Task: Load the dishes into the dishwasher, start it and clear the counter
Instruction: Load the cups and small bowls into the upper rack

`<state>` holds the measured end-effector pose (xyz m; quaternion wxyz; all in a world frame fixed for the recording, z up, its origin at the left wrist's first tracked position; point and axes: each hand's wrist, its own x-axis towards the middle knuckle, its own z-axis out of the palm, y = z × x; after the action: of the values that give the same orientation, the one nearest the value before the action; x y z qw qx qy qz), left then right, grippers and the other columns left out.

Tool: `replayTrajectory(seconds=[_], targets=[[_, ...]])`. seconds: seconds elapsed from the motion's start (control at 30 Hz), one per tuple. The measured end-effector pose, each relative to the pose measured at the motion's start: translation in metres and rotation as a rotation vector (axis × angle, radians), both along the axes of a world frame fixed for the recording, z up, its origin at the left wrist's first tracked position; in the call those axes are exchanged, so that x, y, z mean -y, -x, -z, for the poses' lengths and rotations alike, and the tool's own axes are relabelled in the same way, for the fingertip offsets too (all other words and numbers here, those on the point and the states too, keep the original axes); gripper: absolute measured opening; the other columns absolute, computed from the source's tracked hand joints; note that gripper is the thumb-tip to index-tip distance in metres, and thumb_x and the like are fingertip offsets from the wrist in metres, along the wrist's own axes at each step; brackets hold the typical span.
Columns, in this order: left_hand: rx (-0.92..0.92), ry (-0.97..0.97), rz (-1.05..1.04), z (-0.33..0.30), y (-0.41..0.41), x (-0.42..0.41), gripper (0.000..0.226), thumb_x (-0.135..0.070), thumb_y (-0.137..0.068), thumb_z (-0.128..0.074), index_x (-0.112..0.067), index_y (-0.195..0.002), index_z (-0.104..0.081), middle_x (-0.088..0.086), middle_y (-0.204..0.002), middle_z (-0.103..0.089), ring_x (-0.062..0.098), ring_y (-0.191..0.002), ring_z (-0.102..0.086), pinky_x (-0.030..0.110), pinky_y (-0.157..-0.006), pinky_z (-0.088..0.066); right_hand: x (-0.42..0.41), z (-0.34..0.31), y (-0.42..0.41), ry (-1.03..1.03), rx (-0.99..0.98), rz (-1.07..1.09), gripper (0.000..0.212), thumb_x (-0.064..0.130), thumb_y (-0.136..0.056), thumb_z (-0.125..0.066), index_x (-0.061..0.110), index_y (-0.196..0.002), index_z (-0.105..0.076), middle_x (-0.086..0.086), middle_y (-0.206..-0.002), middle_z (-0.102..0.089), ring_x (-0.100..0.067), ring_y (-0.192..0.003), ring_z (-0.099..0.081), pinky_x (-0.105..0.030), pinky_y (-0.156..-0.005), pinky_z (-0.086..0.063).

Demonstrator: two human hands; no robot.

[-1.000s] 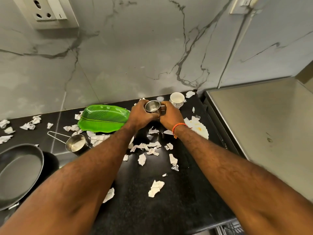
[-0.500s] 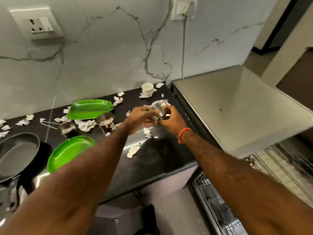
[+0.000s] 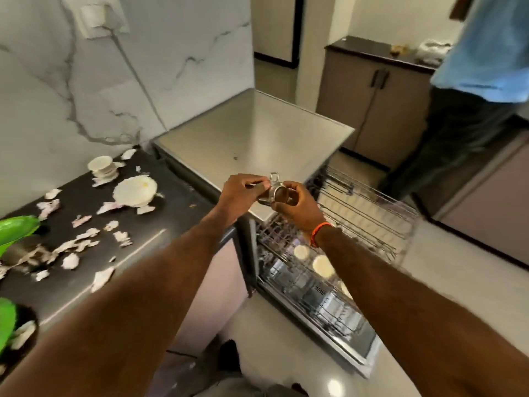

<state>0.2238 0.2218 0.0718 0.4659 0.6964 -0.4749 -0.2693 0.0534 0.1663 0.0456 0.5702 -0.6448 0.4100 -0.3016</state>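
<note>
Both hands hold small steel cups above the dishwasher's front corner: the left hand (image 3: 243, 190) pinches the handle of one steel cup (image 3: 267, 193), fingers curled tight, while the right hand (image 3: 297, 204) wraps around a second, darker cup (image 3: 283, 196) pressed against the first. The likeliest slip, I judge, is a cup dropping while the two are separated, since each grip is shallow and the metal is slick; it would fall into the open rack (image 3: 357, 213) below or onto the floor. White dishes (image 3: 322, 265) already sit in the lower basket. Left on the worktop (image 3: 160, 222) are a white plate (image 3: 134, 191), a teacup (image 3: 101, 164), green plates (image 3: 17, 229) and paper scraps (image 3: 86, 242).
</note>
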Motion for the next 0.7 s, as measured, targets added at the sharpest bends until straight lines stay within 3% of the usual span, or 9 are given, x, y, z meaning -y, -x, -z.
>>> replayTrajectory(seconds=[0.13,0.3,0.37,0.47,0.57,0.7], targets=[[0.191,-0.002,0.112,0.015,0.066,0.053,0.016,-0.024,-0.091,-0.072,-0.018,-0.103,-0.081,-0.001,-0.1,-0.079,0.003,-0.088,-0.071,0.016,-0.077,-0.052,0.022,0.015,0.068,0.013,-0.098,0.157,0.065,0.02,-0.077,-0.085,0.021,-0.133,-0.052,0.002,-0.125,-0.062,-0.012,-0.108,-0.062,-0.037,-0.098,-0.052],[0.144,-0.211,0.284,0.057,0.126,0.101,0.027,-0.023,-0.097,-0.064,-0.014,-0.121,-0.074,-0.005,-0.116,-0.072,0.01,-0.109,-0.065,0.02,-0.094,-0.047,0.047,0.051,0.126,0.015,-0.267,0.242,0.063,0.018,-0.086,-0.076,0.019,-0.142,-0.048,0.007,-0.13,-0.056,-0.011,-0.116,-0.053,-0.02,-0.093,-0.043],[0.08,-0.277,0.336,0.082,0.14,0.115,0.031,-0.023,-0.097,-0.066,-0.012,-0.125,-0.071,0.0,-0.12,-0.072,0.014,-0.11,-0.067,0.026,-0.096,-0.052,0.057,0.07,0.141,0.013,-0.333,0.246,0.058,0.021,-0.089,-0.073,0.019,-0.142,-0.048,0.005,-0.136,-0.057,-0.013,-0.121,-0.054,-0.03,-0.102,-0.045],[-0.008,-0.395,0.407,0.118,0.156,0.138,0.033,-0.018,-0.094,-0.07,-0.016,-0.127,-0.068,-0.001,-0.116,-0.072,0.021,-0.098,-0.073,0.04,-0.085,-0.062,0.078,0.108,0.157,-0.008,-0.458,0.263,0.053,0.029,-0.09,-0.071,0.022,-0.139,-0.052,0.001,-0.135,-0.061,-0.018,-0.121,-0.058,-0.041,-0.103,-0.049],[-0.004,-0.473,0.454,0.157,0.162,0.164,0.035,-0.012,-0.093,-0.07,-0.017,-0.128,-0.068,-0.003,-0.122,-0.069,0.015,-0.103,-0.069,0.024,-0.082,-0.059,0.095,0.148,0.166,-0.106,-0.502,0.302,0.05,0.025,-0.086,-0.075,0.023,-0.133,-0.058,0.002,-0.13,-0.065,-0.018,-0.116,-0.062,-0.044,-0.1,-0.052],[0.027,-0.579,0.481,0.215,0.166,0.198,0.034,-0.012,-0.093,-0.071,-0.019,-0.126,-0.07,-0.004,-0.123,-0.071,0.011,-0.096,-0.07,0.026,-0.082,-0.061,0.113,0.187,0.167,-0.231,-0.486,0.381,0.045,0.012,-0.084,-0.076,0.014,-0.128,-0.064,-0.003,-0.126,-0.068,-0.019,-0.117,-0.061,-0.036,-0.103,-0.048]])
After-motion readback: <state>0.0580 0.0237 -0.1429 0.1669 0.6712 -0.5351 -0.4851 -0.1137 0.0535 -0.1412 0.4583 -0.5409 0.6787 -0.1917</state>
